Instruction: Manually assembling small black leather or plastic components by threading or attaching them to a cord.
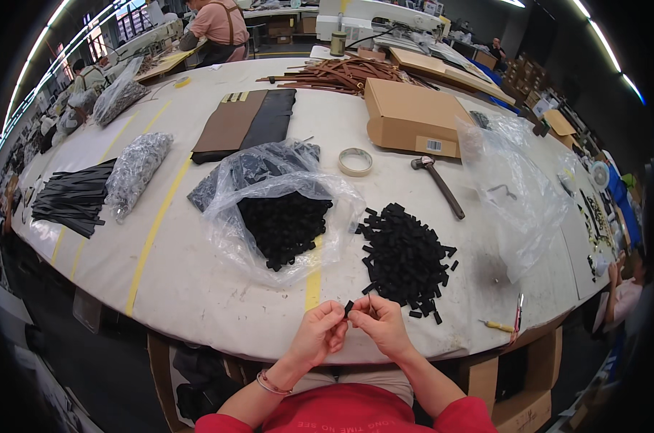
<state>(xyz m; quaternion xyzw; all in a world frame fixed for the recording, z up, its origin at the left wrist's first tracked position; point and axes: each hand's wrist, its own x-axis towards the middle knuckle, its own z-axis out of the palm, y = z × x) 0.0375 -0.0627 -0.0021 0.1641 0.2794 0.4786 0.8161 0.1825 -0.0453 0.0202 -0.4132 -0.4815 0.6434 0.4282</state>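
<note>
Near the table's front edge, my left hand pinches a small black tube-like piece between thumb and fingers. Close on its right, my right hand is closed at the fingertips. A thin dark tip shows above its fingers, too small to name. Just beyond my right hand lies a loose heap of similar small black pieces. To the left of the heap, a clear plastic bag lies with its mouth wide, full of more black pieces.
A hammer, tape roll and cardboard box lie beyond the heap. Clear plastic and a yellow-handled tool are at right. Black strips and a filled bag lie left. People work farther off.
</note>
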